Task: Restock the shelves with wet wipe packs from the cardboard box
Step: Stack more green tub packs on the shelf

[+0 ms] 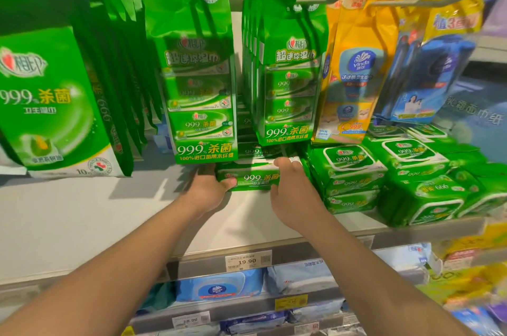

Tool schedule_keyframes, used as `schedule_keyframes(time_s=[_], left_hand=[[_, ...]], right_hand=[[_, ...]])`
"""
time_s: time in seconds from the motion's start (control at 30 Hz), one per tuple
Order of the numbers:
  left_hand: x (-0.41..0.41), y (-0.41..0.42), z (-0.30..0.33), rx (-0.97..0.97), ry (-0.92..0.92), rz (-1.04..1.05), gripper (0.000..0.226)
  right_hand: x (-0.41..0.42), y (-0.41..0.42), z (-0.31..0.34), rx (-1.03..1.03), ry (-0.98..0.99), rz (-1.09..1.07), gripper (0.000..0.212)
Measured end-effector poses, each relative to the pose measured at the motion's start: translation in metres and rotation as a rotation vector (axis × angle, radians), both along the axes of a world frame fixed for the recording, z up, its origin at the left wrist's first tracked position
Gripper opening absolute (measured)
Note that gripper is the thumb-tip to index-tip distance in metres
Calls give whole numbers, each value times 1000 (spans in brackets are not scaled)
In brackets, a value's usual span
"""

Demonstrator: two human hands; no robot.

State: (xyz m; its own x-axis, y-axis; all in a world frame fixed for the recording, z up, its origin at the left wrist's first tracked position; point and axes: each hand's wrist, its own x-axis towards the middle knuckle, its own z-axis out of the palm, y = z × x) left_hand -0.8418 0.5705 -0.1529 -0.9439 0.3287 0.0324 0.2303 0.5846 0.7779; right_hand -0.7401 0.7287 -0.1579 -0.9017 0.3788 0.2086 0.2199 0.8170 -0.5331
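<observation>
We note green pack (251,178) at frame centre, on shelf (82,215). Left hand (208,190) and right hand (290,193) clamp its ends, fingers curled round, apparently sliding it against stacked packs (348,171). Box unseen.

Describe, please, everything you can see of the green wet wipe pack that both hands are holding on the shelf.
The green wet wipe pack is a flat, soft plastic pack with white and yellow print reading 999. It lies level on the white shelf, long side toward the camera, below hanging green packs. The left hand grips its left end, thumb on the front; the right hand holds its right end. Stacked green packs stand immediately to its right.
</observation>
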Motion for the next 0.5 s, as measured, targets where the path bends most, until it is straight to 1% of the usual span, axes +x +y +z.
schedule_keyframes(time_s=[0.1,0.13,0.23,0.3,0.43,0.5], left_hand=[[-1,-3,-5,-10,31,0,33],[-3,-6,-7,-41,49,8,32],[-5,-16,-16,-229,128,29,26],[-6,-20,-17,-308,167,44,27],[-6,-17,-9,-353,213,65,26],[-8,-12,-6,-313,201,88,26]], right_hand=[[1,4,0,0,8,41,48],[1,6,-1,7,13,60,49],[3,10,-3,22,24,118,52],[3,12,-3,17,27,140,53],[-5,16,-3,-22,-4,174,57],[-10,15,-1,-56,-48,167,58]])
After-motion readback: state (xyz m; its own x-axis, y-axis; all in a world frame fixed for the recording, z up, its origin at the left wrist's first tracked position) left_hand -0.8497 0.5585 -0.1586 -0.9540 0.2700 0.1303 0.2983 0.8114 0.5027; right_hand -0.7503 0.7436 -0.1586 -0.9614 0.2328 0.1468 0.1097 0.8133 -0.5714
